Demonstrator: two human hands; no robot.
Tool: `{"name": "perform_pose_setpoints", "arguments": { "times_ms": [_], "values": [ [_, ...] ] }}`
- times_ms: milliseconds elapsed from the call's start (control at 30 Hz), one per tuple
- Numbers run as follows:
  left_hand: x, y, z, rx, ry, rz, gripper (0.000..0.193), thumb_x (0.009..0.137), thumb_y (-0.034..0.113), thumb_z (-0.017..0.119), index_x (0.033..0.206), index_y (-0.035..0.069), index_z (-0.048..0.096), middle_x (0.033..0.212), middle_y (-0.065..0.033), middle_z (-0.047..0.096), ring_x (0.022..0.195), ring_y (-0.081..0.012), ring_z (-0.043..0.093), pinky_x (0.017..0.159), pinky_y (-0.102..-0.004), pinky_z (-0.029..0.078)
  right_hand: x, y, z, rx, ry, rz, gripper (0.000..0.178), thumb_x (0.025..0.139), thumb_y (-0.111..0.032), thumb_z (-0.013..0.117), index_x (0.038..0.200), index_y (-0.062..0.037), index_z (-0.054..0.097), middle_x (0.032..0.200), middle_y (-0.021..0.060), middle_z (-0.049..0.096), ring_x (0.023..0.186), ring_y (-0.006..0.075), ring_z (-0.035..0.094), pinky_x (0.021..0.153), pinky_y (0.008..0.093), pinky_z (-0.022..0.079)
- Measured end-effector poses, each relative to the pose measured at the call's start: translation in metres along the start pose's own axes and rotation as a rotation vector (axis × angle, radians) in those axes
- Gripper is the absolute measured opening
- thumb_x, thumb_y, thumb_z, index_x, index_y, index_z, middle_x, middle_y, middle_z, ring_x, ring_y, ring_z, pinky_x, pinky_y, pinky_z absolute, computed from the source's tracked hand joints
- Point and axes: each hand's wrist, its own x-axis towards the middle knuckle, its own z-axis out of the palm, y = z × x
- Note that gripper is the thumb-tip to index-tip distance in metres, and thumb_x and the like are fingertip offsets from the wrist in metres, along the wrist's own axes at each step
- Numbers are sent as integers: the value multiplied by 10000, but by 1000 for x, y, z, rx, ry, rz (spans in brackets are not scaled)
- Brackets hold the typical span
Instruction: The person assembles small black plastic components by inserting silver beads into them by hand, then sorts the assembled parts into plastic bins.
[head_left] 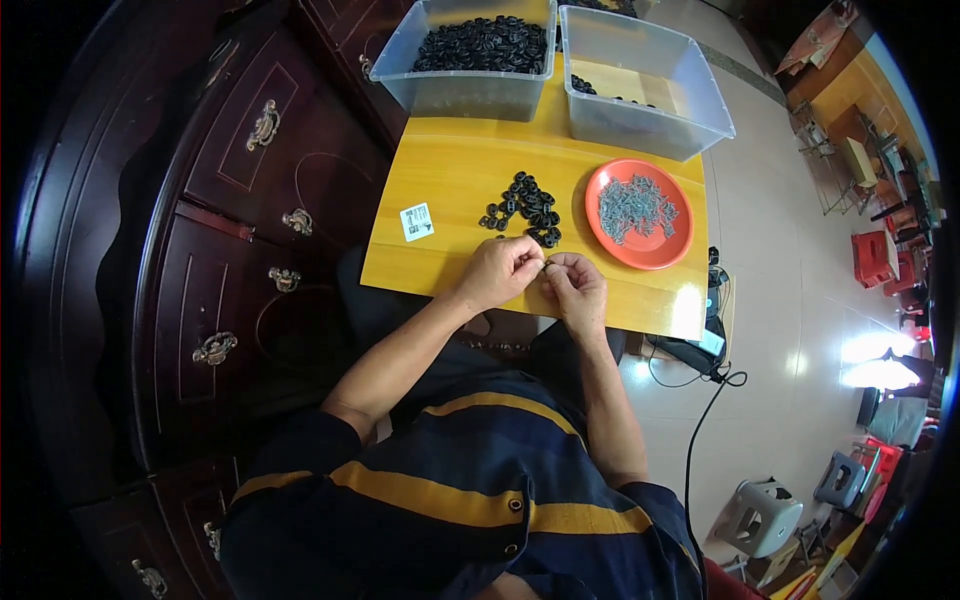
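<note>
Over the near part of the yellow table (440, 160), my left hand (498, 272) and my right hand (580, 292) meet with fingertips pinched together. A small dark piece (546, 265) shows between them, mostly hidden by the fingers. Just beyond lies a loose pile of small black oval parts (535, 205) with holes in them. To the right of the pile, an orange-red plate (607, 172) holds a heap of small grey metal pieces (637, 208), too fine to name surely.
Two clear plastic bins stand at the far edge: the left bin (470, 98) is heaped with black parts, the right bin (640, 128) has a few. A white label card (417, 222) lies left. Dark wooden drawers (250, 170) flank the table; a black cable (692, 440) hangs at right.
</note>
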Motion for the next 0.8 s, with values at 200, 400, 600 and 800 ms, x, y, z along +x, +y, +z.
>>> {"name": "perform_pose_setpoints", "arguments": {
  "times_ms": [200,400,600,800],
  "values": [
    [-8,-14,-19,-28,89,-87,181,872,10,623,1052,10,632,770,-99,694,620,-162,664,573,-291,507,0,-2,-2,141,40,-24,106,953,-44,615,1049,1,610,888,33,689,736,68,623,676,203,511],
    [-9,-21,-27,221,128,-38,226,838,29,656,1063,34,642,795,-104,664,680,-255,659,624,-363,524,0,-4,-3,154,16,-9,107,965,-47,600,1063,-5,590,922,43,690,739,74,619,684,211,519],
    [-1,-6,-18,425,42,2,240,837,105,682,1071,51,668,830,-103,652,733,-296,659,652,-404,529,1,-5,-2,146,19,-8,88,970,-46,591,1050,-10,584,920,39,684,743,75,619,681,206,518],
    [5,-19,-24,405,131,-25,228,838,112,671,1058,54,674,853,-125,667,755,-311,665,670,-413,535,1,-4,-3,164,16,-12,79,980,-54,584,1045,-12,574,930,37,672,749,79,620,680,210,522]
  ]
}}
